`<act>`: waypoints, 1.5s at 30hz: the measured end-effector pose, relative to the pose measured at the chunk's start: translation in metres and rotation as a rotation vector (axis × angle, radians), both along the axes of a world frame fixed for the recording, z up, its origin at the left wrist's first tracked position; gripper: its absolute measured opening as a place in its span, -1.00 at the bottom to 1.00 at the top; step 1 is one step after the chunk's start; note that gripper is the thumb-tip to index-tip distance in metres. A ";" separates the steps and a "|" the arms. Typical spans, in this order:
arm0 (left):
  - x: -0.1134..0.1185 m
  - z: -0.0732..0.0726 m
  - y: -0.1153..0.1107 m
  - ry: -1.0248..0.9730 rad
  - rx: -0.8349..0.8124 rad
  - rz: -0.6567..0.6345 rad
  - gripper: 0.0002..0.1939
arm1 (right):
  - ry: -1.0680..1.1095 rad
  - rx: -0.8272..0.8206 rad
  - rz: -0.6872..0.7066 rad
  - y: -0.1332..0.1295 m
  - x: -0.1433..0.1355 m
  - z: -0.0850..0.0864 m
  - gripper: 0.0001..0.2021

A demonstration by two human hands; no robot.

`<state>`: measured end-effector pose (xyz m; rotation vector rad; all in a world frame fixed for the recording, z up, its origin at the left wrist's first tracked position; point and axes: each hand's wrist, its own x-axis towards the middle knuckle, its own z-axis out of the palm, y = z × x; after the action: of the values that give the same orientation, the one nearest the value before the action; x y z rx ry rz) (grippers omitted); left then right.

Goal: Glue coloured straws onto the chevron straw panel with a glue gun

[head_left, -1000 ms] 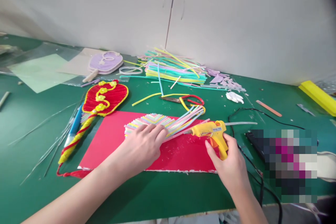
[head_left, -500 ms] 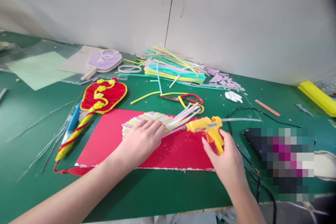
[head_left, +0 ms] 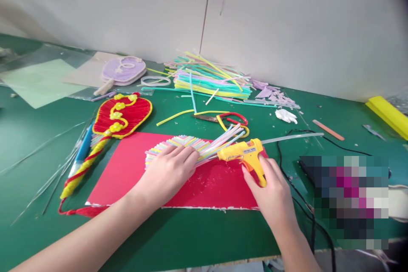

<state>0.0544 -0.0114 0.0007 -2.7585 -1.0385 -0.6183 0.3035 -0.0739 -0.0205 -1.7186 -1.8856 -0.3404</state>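
On the red sheet (head_left: 219, 189), our left hand (head_left: 172, 168) covers strips (head_left: 186, 141), grip unclear; our right hand (head_left: 274, 188) half-closes around the glue gun (head_left: 237, 151).

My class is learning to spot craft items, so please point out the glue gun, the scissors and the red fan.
Glue gun (head_left: 239, 151): head view, on its yellow body.
Scissors (head_left: 207, 118): head view, on the metal blades.
Red fan (head_left: 131, 112): head view, on its red face.

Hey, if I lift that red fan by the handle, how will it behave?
The red fan will likely stay stiff, since its face looks flat and evenly outlined. Its tassel should dangle loosely, as it trails limply from the handle.
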 end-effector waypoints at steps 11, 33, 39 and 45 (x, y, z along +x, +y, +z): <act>0.001 0.004 -0.001 -0.026 -0.008 0.000 -0.78 | 0.001 0.014 0.016 0.001 -0.003 0.000 -0.61; 0.001 0.005 0.001 -0.002 -0.029 0.020 -0.76 | 0.061 -0.025 0.017 -0.001 -0.002 -0.003 -0.64; 0.001 0.004 0.001 -0.018 -0.034 0.010 -0.78 | 0.094 -0.036 0.003 -0.002 0.000 -0.003 -0.65; 0.001 0.004 0.001 -0.006 -0.037 0.021 -0.77 | 0.109 -0.049 -0.009 -0.003 0.002 -0.004 -0.66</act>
<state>0.0551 -0.0108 0.0045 -2.7755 -1.0896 -0.6109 0.3060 -0.0767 -0.0246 -1.7421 -1.8222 -0.2017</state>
